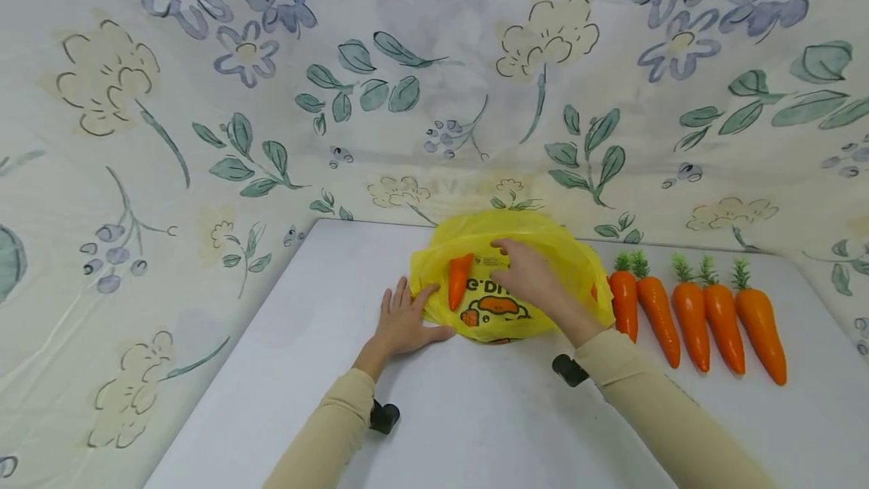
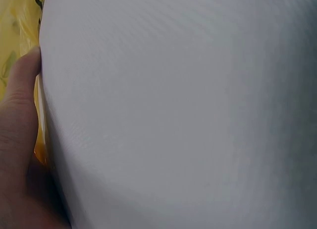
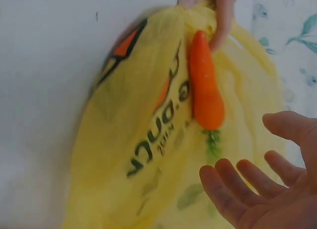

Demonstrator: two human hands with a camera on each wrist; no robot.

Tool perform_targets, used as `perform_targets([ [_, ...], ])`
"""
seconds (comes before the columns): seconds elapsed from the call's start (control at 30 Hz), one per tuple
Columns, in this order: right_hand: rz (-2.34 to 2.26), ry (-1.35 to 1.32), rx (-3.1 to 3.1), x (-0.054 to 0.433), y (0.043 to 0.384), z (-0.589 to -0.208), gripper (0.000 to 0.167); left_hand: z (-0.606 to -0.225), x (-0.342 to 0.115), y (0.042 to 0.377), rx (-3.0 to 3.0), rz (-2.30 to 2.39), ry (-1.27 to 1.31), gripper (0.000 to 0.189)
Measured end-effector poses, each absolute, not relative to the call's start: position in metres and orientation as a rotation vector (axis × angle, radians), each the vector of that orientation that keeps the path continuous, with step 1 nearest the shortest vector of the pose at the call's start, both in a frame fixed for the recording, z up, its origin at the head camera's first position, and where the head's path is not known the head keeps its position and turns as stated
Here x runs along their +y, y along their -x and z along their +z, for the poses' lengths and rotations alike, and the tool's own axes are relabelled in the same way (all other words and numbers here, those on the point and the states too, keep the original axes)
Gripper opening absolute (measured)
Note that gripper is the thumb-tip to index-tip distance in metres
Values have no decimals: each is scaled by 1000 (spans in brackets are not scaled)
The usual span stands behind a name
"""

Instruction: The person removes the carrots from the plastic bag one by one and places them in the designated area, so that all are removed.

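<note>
A yellow plastic bag [image 1: 505, 226] with a printed duck picture lies with its mouth spread wide on the white table. One orange toy carrot [image 1: 459, 281] lies at the bag's left side; its green top shows in the right wrist view. My left hand [image 1: 405, 323] is spread at the bag's left edge, with straight fingers and the thumb touching the plastic. Over the middle of the bag, my right hand [image 1: 529, 274] is held with its fingers apart and nothing in them. The right wrist view shows this palm [image 3: 277, 209] beside the carrot's leafy end.
Several more toy carrots [image 1: 723, 327] with green tops lie in a row right of the bag. A floral-patterned sheet [image 1: 441, 96] hangs behind and left of the white table [image 1: 462, 413]. Dark camera pieces [image 1: 385, 418] sit at both wrists.
</note>
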State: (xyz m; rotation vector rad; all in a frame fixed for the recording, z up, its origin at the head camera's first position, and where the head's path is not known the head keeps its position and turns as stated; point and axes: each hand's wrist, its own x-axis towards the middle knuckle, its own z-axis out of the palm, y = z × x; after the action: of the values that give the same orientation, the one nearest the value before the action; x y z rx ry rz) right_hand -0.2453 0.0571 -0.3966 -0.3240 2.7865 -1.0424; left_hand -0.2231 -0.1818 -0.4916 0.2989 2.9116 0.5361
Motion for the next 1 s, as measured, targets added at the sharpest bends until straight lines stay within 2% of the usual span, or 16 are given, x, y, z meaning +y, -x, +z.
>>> perform_targets([
  [0.3, -1204, 205, 2701, 19, 257, -431, 57, -491, -181, 222, 2917, 502, -299, 89],
  [0.6, -1556, -20, 2620, -10, 260, -451, 64, -491, -180, 221, 2923, 538, -297, 87],
  [0.7, -1535, -89, 2672, -17, 258, -451, 61, -492, -181, 221, 2927, 532, -299, 87],
  [1.0, -1250, -106, 2810, -30, 256, -457, 73, -489, -180, 220, 2930, 510, -302, 87],
])
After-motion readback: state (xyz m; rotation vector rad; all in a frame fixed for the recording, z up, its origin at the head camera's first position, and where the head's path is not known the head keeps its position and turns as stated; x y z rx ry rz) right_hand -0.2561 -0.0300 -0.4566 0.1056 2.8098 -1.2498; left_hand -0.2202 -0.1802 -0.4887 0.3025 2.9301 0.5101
